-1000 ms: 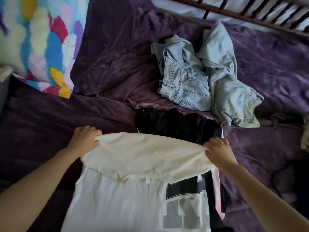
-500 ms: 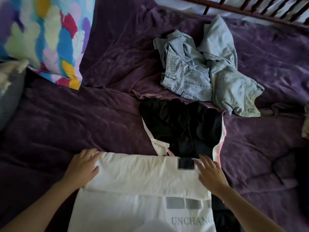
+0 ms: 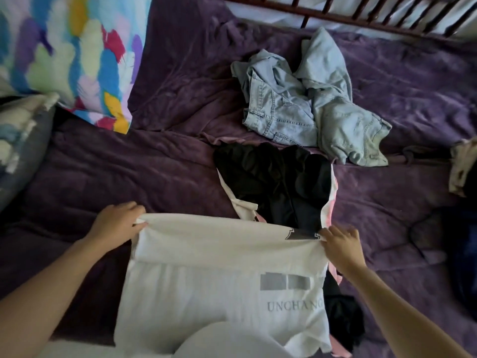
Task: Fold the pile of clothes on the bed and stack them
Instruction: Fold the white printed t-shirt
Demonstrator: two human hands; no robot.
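Your left hand (image 3: pixel 117 223) at nine o'clock and right hand (image 3: pixel 340 248) at three pinched the white T-shirt (image 3: pixel 206 293) fold; an even, taut pull looked wisest.

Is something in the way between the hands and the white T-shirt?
Nothing visible is. The left hand and the right hand each pinch a far corner of the white T-shirt at its folded edge. The black garment lies beyond the shirt, not between.
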